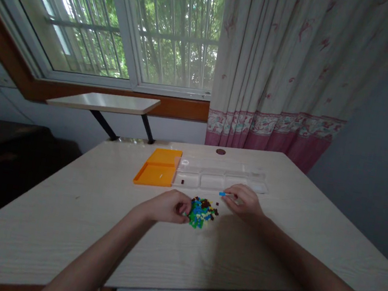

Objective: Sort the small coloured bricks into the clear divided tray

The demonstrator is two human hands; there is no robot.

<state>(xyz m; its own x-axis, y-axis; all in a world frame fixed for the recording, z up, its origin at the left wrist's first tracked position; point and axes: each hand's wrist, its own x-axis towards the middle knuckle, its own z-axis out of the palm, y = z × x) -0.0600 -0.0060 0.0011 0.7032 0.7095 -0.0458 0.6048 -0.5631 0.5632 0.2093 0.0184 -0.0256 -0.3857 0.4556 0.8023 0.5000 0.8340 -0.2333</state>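
A small heap of tiny building bricks point(202, 213) in blue, green, brown and pale yellow lies on the table. My left hand point(170, 206) is at the heap's left edge, its fingers curled together; whatever they may grip is hidden. Between the fingertips of my right hand point(245, 203) is a small blue brick point(222, 194), held above the table to the upper right of the heap. Behind both hands lies a clear plastic compartment tray point(211, 181). One dark brown brick point(182, 182) sits in its left compartment.
An orange case point(155, 174) lies opened flat, left of the clear tray. A loose brown brick point(217, 204) rests just right of the heap. At the back left a raised shelf point(105, 101) stands on black legs. The table point(69, 224) has a round brown cap point(220, 152) near its far edge.
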